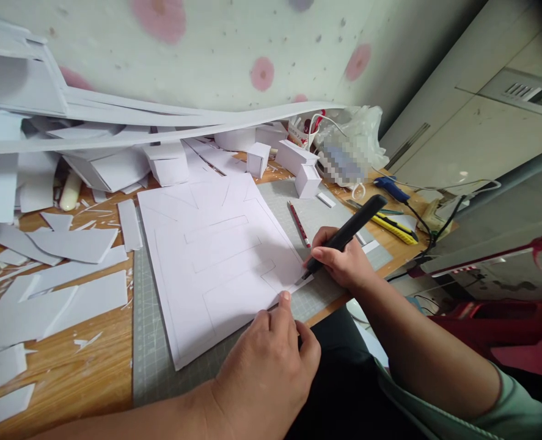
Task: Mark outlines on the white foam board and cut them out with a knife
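Note:
A white foam board sheet (227, 260) with thin pencil lines lies tilted on a grey cutting mat (149, 342). My right hand (341, 260) is closed round a thick black pen-shaped tool (351, 229), its tip touching the sheet near the right corner. My left hand (275, 354) has curled fingers at the sheet's near edge, one fingertip pressing the board close to the tool's tip. Its other fingers are partly hidden. Beyond my right hand a dark red patterned pencil (299, 224) rests on the mat.
White board offcuts (64, 299) litter the wooden table (101, 373) at left. Small white boxes (307, 180) and long white strips (161, 131) stand behind. A yellow utility knife (394, 227), a blue-handled corded tool (391, 188) and a plastic bag (366, 131) lie at right.

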